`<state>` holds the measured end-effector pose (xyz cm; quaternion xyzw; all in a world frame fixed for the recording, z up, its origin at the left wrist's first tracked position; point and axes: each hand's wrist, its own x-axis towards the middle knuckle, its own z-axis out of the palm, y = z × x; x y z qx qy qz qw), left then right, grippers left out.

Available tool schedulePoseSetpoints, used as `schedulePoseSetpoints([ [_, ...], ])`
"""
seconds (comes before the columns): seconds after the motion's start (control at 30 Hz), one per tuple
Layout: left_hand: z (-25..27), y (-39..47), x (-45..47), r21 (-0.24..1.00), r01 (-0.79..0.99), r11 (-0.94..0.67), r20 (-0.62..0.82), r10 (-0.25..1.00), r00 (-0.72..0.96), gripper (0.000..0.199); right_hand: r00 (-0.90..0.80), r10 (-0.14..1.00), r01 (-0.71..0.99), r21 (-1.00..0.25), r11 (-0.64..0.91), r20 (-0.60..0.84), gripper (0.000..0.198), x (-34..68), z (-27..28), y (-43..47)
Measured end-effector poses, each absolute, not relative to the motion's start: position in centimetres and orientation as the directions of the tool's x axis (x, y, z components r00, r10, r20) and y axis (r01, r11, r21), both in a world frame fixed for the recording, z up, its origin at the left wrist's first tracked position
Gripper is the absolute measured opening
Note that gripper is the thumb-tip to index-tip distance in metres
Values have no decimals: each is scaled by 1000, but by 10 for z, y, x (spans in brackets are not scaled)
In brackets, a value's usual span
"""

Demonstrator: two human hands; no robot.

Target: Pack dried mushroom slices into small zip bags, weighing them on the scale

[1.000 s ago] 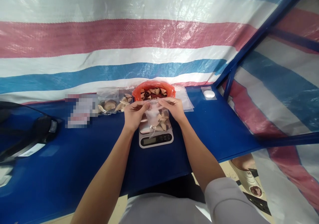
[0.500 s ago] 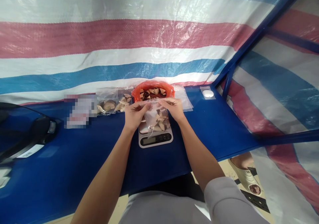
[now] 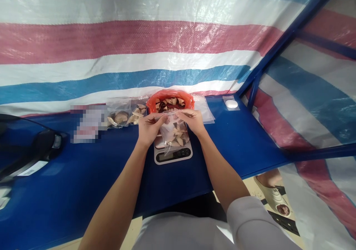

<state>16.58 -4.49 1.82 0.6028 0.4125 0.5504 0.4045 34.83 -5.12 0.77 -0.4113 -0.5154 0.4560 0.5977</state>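
Note:
A clear zip bag (image 3: pixel 168 133) with several pale, dark-edged dried pieces (image 3: pixel 178 134) in it hangs over a white kitchen scale (image 3: pixel 174 156). My left hand (image 3: pixel 150 128) pinches its top edge on the left. On the right, the fingers of my right hand (image 3: pixel 191 120) are closed on the same edge. Whether the bag rests on the scale's plate I cannot tell. Just behind my hands stands an open red plastic bag (image 3: pixel 170 95) holding more such pieces (image 3: pixel 174 102). The scale's display shows no figure I can read.
Filled clear bags (image 3: pixel 118 117) lie left of the red bag, near a blurred-out packet (image 3: pixel 90 124). Flat clear bags (image 3: pixel 207 111) are at its right. A white round object (image 3: pixel 231 104) lies farther right on the blue table (image 3: pixel 236 139). Black gear (image 3: pixel 46 146) sits far left.
Almost nothing differs. The view has shifted very slightly, and both hands keep their hold on the zip bag's top edge.

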Motion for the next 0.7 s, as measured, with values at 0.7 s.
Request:
schedulePoseSetpoints([
  [0.7,24,-49,168,944,62,-323,317,945,85,21,13,974,-89,-970,224,224,31,352,10,-54],
])
